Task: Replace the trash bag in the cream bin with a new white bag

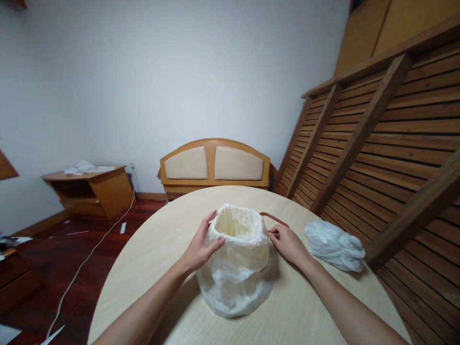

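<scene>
A small open container (240, 225) draped with a thin white plastic bag stands upright on the round table (143, 268). The bag is folded over its rim and hangs loosely down to the tabletop. My left hand (201, 247) grips the left side of the rim, thumb at the front and fingers behind. At the right side, my right hand (285, 243) has its fingertips pinched together close to the bag. A thin brown strip (275, 219) curves out from behind the rim and passes by the right hand; its end appears to be between those fingertips.
A crumpled white plastic bag (334, 245) lies to the right on the table. Wooden slatted panels (345, 143) lean close by on that side. Beyond the table stands a headboard (215, 163). A low cabinet (93, 191) and a white cable (97, 249) are at left.
</scene>
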`<state>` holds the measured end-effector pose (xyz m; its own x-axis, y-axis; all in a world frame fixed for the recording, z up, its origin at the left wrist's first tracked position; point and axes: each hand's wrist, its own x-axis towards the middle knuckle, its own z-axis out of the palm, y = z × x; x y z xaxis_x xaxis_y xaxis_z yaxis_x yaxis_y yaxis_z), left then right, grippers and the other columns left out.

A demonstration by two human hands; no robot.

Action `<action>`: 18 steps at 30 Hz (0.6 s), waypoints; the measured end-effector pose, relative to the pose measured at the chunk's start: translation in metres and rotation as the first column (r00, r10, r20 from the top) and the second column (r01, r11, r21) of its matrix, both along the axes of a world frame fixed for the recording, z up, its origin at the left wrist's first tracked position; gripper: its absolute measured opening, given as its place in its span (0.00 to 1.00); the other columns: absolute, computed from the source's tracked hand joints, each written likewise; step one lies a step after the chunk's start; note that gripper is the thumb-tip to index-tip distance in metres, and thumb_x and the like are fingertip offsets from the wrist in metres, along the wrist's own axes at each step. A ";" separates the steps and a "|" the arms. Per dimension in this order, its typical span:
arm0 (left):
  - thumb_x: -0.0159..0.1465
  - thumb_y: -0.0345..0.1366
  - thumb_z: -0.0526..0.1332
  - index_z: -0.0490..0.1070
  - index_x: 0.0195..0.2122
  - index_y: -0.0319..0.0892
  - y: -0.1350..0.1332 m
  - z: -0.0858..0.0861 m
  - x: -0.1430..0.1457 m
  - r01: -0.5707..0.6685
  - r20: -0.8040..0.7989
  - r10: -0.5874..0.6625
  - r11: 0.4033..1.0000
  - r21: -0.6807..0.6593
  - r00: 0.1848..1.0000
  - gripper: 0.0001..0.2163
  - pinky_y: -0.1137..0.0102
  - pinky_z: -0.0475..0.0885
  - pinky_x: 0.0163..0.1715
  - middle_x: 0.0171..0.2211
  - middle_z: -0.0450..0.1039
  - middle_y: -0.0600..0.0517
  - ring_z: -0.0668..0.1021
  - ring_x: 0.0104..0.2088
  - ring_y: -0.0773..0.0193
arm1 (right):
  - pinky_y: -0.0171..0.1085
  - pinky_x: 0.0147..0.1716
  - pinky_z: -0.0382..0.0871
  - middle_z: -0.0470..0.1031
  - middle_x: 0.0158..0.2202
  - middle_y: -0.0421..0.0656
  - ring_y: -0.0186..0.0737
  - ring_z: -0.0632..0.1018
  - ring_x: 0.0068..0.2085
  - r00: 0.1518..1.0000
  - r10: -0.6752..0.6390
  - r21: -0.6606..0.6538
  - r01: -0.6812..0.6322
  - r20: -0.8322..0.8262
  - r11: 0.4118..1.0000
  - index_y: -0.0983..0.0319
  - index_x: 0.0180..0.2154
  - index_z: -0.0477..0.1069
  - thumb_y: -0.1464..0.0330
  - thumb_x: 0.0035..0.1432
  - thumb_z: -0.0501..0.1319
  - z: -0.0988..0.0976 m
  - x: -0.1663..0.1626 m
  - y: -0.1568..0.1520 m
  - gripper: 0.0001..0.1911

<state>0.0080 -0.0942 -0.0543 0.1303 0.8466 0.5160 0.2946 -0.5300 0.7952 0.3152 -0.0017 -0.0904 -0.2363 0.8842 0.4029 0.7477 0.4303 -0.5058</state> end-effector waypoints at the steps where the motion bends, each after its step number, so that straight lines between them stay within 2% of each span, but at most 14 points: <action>1: 0.63 0.51 0.65 0.55 0.66 0.43 -0.001 0.001 0.001 -0.008 -0.011 0.008 1.000 -0.002 1.000 0.35 0.51 0.64 0.64 0.66 0.60 0.38 0.66 0.66 0.45 | 0.38 0.39 0.71 0.79 0.36 0.47 0.44 0.79 0.39 1.000 -0.008 0.015 0.008 -0.030 1.000 0.61 0.32 0.75 0.66 0.61 0.57 0.002 -0.001 0.000 0.10; 4: 0.64 0.47 0.64 0.59 0.63 0.43 -0.004 0.005 0.001 -0.057 -0.082 0.062 0.997 0.055 0.995 0.29 0.50 0.66 0.62 0.63 0.65 0.39 0.70 0.62 0.46 | 0.40 0.42 0.73 0.78 0.38 0.48 0.44 0.79 0.39 0.993 -0.031 0.074 0.040 -0.113 0.996 0.61 0.35 0.74 0.64 0.63 0.55 0.010 -0.005 -0.002 0.11; 7: 0.64 0.43 0.66 0.60 0.63 0.44 -0.008 0.008 0.002 -0.111 -0.184 0.157 0.964 0.241 0.970 0.29 0.47 0.62 0.63 0.67 0.57 0.37 0.64 0.67 0.44 | 0.42 0.44 0.73 0.77 0.39 0.48 0.45 0.79 0.40 0.981 -0.025 0.179 0.061 -0.194 0.982 0.61 0.38 0.73 0.63 0.63 0.55 0.022 -0.009 -0.009 0.11; 9: 0.64 0.41 0.65 0.61 0.63 0.46 -0.011 0.009 0.005 -0.100 -0.239 0.183 0.941 0.323 0.954 0.27 0.46 0.60 0.64 0.69 0.52 0.38 0.60 0.69 0.44 | 0.43 0.41 0.73 0.76 0.37 0.47 0.45 0.78 0.38 0.967 0.009 0.295 0.069 -0.254 0.953 0.61 0.37 0.73 0.63 0.64 0.56 0.032 -0.013 -0.017 0.10; 13: 0.68 0.39 0.60 0.63 0.62 0.47 -0.018 0.008 0.012 -0.054 -0.272 0.152 0.940 0.337 0.950 0.22 0.48 0.61 0.64 0.68 0.57 0.39 0.62 0.68 0.47 | 0.43 0.40 0.74 0.75 0.36 0.46 0.44 0.77 0.38 0.945 0.081 0.501 0.095 -0.318 0.860 0.60 0.38 0.72 0.65 0.66 0.57 0.052 -0.019 -0.038 0.07; 18: 0.71 0.37 0.56 0.64 0.61 0.46 -0.018 0.004 0.018 -0.110 -0.201 0.175 0.948 0.298 0.964 0.18 0.49 0.60 0.66 0.68 0.58 0.40 0.63 0.68 0.50 | 0.44 0.42 0.76 0.74 0.38 0.45 0.44 0.77 0.41 0.947 0.205 0.668 0.012 -0.246 0.744 0.58 0.42 0.73 0.70 0.66 0.59 0.067 -0.030 -0.063 0.05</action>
